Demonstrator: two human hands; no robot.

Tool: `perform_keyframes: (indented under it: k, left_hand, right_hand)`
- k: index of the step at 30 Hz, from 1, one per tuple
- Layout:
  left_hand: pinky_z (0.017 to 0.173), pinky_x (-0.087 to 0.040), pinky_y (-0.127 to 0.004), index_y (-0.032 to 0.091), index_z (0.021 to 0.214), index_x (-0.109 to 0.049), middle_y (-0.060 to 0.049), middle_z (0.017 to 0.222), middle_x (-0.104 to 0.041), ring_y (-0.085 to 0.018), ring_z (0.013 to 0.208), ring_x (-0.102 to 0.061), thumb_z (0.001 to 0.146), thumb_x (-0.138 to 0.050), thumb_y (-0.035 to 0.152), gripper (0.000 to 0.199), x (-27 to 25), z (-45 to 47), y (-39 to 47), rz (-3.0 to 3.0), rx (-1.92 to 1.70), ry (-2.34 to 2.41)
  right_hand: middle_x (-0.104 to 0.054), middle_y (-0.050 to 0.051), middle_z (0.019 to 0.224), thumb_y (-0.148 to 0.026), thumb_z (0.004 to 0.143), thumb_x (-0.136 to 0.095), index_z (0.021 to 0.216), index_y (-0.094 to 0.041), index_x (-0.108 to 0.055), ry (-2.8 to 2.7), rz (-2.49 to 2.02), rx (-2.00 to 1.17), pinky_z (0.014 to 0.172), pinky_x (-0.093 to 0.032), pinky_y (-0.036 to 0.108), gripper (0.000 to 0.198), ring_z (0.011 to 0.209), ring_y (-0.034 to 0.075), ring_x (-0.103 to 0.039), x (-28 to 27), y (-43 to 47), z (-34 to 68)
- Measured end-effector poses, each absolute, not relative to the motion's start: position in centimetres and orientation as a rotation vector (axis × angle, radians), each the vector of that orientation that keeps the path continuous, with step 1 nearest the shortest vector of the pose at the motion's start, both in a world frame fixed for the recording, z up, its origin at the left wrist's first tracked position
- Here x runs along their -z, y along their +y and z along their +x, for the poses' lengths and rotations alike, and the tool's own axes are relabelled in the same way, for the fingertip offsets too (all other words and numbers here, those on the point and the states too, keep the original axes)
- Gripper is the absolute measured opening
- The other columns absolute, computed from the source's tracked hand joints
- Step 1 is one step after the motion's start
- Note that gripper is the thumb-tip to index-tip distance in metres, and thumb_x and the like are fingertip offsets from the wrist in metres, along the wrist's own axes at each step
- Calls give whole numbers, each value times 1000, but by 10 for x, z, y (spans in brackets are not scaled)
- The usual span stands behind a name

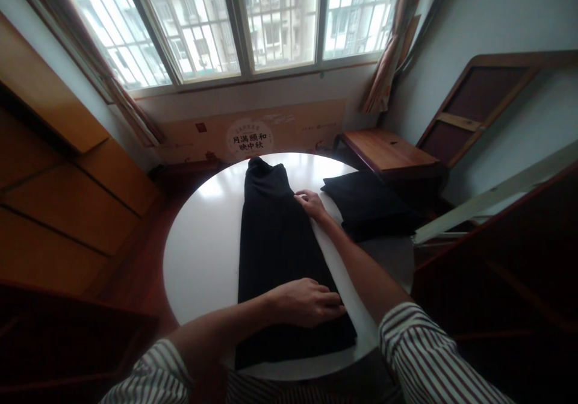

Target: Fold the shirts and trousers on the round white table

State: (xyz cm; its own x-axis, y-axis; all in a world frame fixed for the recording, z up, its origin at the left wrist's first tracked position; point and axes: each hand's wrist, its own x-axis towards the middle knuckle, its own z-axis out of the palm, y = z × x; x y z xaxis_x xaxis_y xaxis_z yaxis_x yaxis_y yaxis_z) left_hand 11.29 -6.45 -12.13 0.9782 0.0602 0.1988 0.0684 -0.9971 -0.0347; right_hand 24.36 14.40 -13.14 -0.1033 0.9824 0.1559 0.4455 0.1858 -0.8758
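Note:
A black garment, folded into a long strip, lies across the white round table, its narrower, bunched end pointing at the window. With curled fingers, my left hand grips the garment's right edge near the wide end; its fingertips are partly hidden. Farther up the same edge, my right hand pinches the cloth between thumb and fingers. To the right of my right hand rests a folded stack of black cloth, close to the table's edge.
A wooden bench or low table stands beyond the table on the right, near a leaning wooden frame. Orange-brown cabinets line the left. A barred window with curtains is ahead, above a printed banner.

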Motion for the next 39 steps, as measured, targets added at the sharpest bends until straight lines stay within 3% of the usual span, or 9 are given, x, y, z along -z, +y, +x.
perform_keyframes:
  k: [4, 10, 15, 18, 22, 25, 28, 31, 39]
  left_hand:
    - [52, -41, -27, 14, 116, -60, -6, 95, -61, -12, 71, -57, 102, -42, 19, 23, 121, 111, -67, -3021, 301, -94]
    - [46, -35, -26, 11, 113, -61, -4, 89, -58, -11, 66, -52, 101, -43, 15, 21, 120, 115, -74, -2957, 434, -107]
    - [62, -44, -29, 11, 117, -59, -6, 97, -60, -14, 76, -56, 101, -45, 19, 23, 119, 120, -76, -3009, 388, -119]
    - [74, -46, -29, 14, 120, -58, -8, 107, -62, -15, 88, -58, 101, -45, 20, 23, 121, 123, -78, -3091, 312, -181]
    - [83, -47, -28, 13, 119, -60, -9, 114, -63, -15, 92, -58, 101, -46, 20, 24, 123, 127, -80, -3195, 360, -176]
    - [87, -47, -27, 14, 120, -61, -9, 116, -64, -15, 92, -58, 100, -45, 19, 26, 125, 129, -81, -3219, 444, -114]
    - [80, -47, -28, 16, 115, -64, -7, 111, -65, -14, 88, -59, 101, -43, 23, 26, 128, 130, -83, -3204, 508, -120]
    - [68, -45, -30, 18, 113, -63, -5, 102, -64, -15, 84, -58, 102, -44, 28, 24, 132, 132, -86, -3187, 480, -162]
    - [66, -43, -30, 16, 119, -61, -7, 106, -61, -16, 83, -60, 99, -45, 25, 27, 137, 133, -90, -3180, 477, -77]
  right_hand:
    - [-66, 0, 69, -37, 83, -65, 116, -12, -62, -1642, -1298, -990, 54, -43, 21, 41, 58, 12, -57, 130, 140, 244]
    - [-62, -1, 69, -30, 84, -59, 117, -14, -60, -1588, -1245, -1082, 54, -40, 20, 37, 58, 11, -52, 125, 136, 246]
    - [-51, -7, 59, -25, 83, -51, 124, -16, -56, -1623, -1244, -1020, 48, -33, 21, 42, 48, 10, -42, 129, 138, 246]
    - [-51, -6, 57, -23, 83, -49, 116, -16, -61, -1744, -1355, -758, 52, -39, 23, 36, 50, 12, -46, 132, 141, 245]
    - [-65, 8, 81, -19, 85, -50, 103, -14, -67, -1816, -1422, -443, 79, -50, 34, 25, 79, 22, -62, 128, 135, 238]
    - [-66, 17, 111, -21, 93, -45, 107, -14, -68, -2075, -1227, -218, 96, -47, 39, 28, 106, 26, -61, 120, 124, 219]
    - [-58, 16, 137, -30, 98, -41, 130, -13, -59, -2442, -969, -130, 110, -39, 38, 41, 129, 25, -51, 120, 120, 192]
    - [-39, 16, 155, -49, 99, -38, 146, -9, -45, -2632, -1111, -146, 119, -25, 45, 62, 145, 29, -32, 128, 135, 173]
    - [-15, 16, 164, -63, 98, -18, 156, -8, -26, -2543, -1619, -344, 122, -13, 42, 80, 151, 28, -14, 134, 223, 166]
